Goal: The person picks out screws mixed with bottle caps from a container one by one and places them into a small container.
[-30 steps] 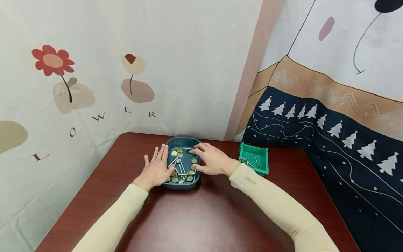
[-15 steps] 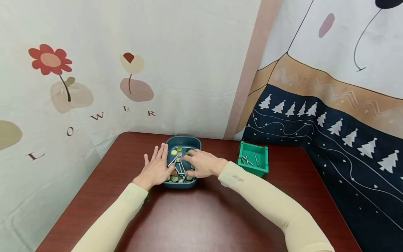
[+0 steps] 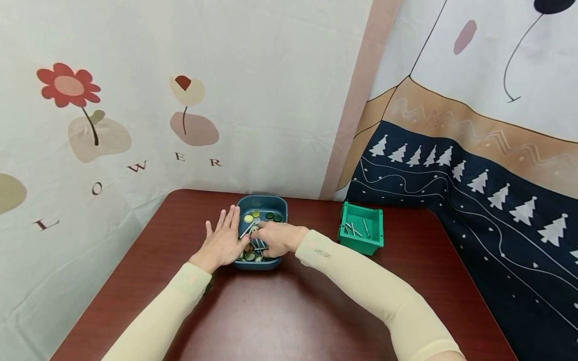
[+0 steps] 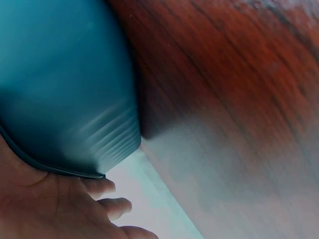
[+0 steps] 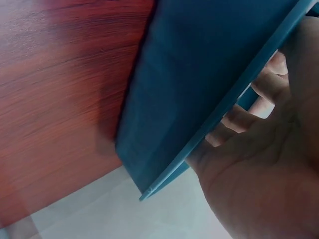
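Note:
A dark blue tub (image 3: pixel 257 266) holds several metal screws (image 3: pixel 259 243) and several round discs that look like bottle caps (image 3: pixel 249 219). My left hand (image 3: pixel 220 244) rests along the tub's left rim, fingers straight; in the left wrist view the palm lies against the tub's edge. My right hand (image 3: pixel 281 238) reaches over the right rim into the tub, its fingers bent down at the screws. Thumb and fingertips stand apart there, and part of the fingertips is hidden. In the right wrist view the fingers (image 5: pixel 269 84) dip behind the tub's rim.
To the right of the tub stands a green box (image 3: pixel 361 245) with several screws (image 3: pixel 355 230) inside. Both containers are on a dark red wooden table (image 3: pixel 253 311), near its back edge. A printed cloth (image 3: pixel 271 100) hangs right behind.
My right hand has moved left and down, from the tub's right rim to the screws inside, its thumb and fingers drawing somewhat closer together. The left hand stays on the left rim.

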`<state>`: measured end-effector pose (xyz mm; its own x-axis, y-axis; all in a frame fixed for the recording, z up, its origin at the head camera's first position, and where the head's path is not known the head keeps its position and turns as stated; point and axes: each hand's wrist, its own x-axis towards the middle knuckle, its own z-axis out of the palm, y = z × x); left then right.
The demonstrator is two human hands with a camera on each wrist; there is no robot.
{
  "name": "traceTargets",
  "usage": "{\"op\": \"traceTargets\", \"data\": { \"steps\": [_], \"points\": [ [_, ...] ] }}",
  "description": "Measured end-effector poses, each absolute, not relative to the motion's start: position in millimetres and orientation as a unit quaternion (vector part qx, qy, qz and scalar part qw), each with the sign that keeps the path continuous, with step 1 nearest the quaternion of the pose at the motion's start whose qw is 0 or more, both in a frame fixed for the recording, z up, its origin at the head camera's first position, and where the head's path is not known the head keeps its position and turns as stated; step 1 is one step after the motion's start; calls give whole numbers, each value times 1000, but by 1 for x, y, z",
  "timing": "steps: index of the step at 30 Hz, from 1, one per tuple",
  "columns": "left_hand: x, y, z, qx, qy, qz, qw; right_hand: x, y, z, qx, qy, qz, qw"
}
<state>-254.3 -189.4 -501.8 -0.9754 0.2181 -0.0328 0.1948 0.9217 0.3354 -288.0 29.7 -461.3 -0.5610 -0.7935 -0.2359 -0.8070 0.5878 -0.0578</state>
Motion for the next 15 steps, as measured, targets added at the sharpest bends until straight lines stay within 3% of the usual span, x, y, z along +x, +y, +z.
{"op": "traceTargets", "data": {
  "steps": [15],
  "points": [
    [-253, -189, -501, 103, 979, 172, 38, -293, 24, -464, -451, 884, -7, 124]
  ]
}}
